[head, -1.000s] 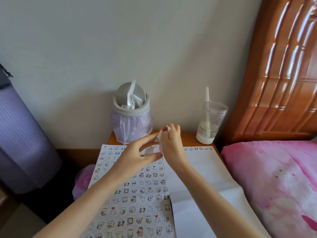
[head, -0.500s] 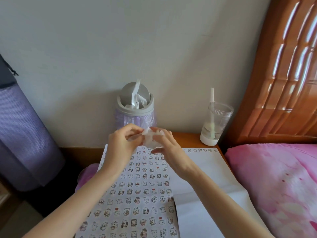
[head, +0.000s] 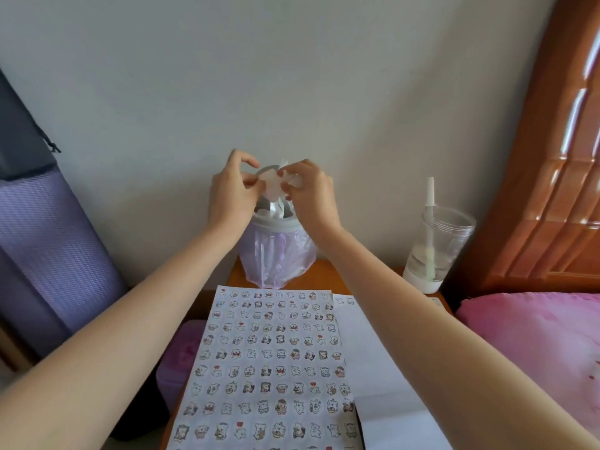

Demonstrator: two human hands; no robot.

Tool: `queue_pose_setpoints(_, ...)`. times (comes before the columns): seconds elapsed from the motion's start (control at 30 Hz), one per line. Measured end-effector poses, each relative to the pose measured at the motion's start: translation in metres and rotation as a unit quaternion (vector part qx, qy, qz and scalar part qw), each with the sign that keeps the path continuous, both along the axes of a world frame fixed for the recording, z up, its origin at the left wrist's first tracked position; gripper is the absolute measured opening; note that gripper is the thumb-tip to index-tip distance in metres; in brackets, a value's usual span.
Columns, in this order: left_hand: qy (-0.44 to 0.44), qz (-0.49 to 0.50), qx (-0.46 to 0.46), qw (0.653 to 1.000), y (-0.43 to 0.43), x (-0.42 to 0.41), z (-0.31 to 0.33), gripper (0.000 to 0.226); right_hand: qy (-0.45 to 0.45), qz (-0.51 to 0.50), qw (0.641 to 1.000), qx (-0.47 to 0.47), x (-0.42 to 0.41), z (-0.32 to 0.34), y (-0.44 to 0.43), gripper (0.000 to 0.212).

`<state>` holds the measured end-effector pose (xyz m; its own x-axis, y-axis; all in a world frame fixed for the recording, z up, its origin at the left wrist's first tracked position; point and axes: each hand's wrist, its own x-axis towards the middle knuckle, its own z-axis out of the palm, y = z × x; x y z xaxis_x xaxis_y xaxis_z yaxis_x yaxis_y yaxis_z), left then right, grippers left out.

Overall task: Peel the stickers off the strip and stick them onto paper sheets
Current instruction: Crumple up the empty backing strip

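Both hands are raised above the small bin (head: pixel 277 241). My left hand (head: pixel 232 193) and my right hand (head: pixel 308 193) pinch a crumpled, translucent piece of sticker strip (head: pixel 272 183) between them, held just over the bin's opening. On the wooden bedside table (head: pixel 328 276) below lies a paper sheet (head: pixel 269 368) covered with rows of small cartoon stickers. Beside it on the right lies a white paper sheet (head: pixel 370 362) with a few stickers at its top edge.
The bin has a purple plastic liner and stands at the back of the table against the wall. A clear cup (head: pixel 438 248) with a straw stands at the back right. A pink bed (head: pixel 539 345) lies to the right, a purple mat (head: pixel 48 254) to the left.
Both hands have risen from just over the sticker sheet to above the bin, bringing the crumpled strip piece with them. The view has tilted so the sheets look lower.
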<state>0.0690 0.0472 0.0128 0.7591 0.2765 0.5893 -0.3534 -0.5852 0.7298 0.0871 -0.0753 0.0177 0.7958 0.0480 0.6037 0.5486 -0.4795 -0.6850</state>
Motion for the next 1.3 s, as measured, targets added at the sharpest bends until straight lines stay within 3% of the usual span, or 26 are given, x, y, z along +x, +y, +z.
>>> queue_pose_setpoints(0.2, 0.065, 0.022, 0.118, 0.991, 0.008, 0.022, -0.019, 0.01, -0.101, -0.083, 0.979, -0.159, 0.021, -0.043, 0.004, 0.015)
queue_pose_setpoints(0.43, 0.073, 0.023, 0.254, 0.964, 0.006, 0.026, -0.02, 0.01, 0.011, 0.013, 0.981, -0.192, 0.025, -0.029, -0.002, 0.018)
queue_pose_setpoints(0.53, 0.114, 0.027, 0.295, 0.948, 0.002, 0.031, -0.013, 0.021, 0.009, 0.054, 0.985, -0.163, 0.016, -0.026, -0.013, 0.037)
queue_pose_setpoints(0.63, 0.144, 0.02, 0.291, 0.946, -0.002, 0.035, -0.008, 0.03, -0.061, 0.026, 0.988, -0.142, 0.009, -0.032, -0.024, 0.025)
queue_pose_setpoints(0.7, 0.136, 0.013, 0.292, 0.947, -0.002, 0.034, -0.008, 0.027, -0.056, -0.001, 0.985, -0.164, 0.009, -0.036, -0.028, 0.013)
queue_pose_setpoints(0.77, 0.134, -0.016, 0.269, 0.954, 0.004, 0.034, -0.009, 0.013, -0.061, -0.045, 0.972, -0.222, 0.009, -0.041, -0.026, 0.012)
queue_pose_setpoints(0.93, 0.167, -0.099, 0.248, 0.949, 0.014, 0.029, -0.012, 0.028, -0.169, -0.08, 0.914, -0.36, 0.017, -0.046, -0.016, 0.043)
queue_pose_setpoints(1.1, 0.129, -0.058, 0.402, 0.904, 0.015, 0.022, -0.03, 0.02, -0.219, -0.082, 0.857, -0.459, 0.023, -0.051, -0.018, 0.027)
queue_pose_setpoints(1.17, 0.152, -0.063, 0.429, 0.888, 0.012, 0.023, -0.028, 0.019, -0.233, -0.058, 0.834, -0.497, 0.027, -0.047, -0.02, 0.03)
queue_pose_setpoints(1.3, 0.211, -0.083, 0.442, 0.868, 0.008, 0.033, -0.022, 0.028, -0.159, -0.002, 0.814, -0.558, 0.024, -0.035, -0.019, 0.032)
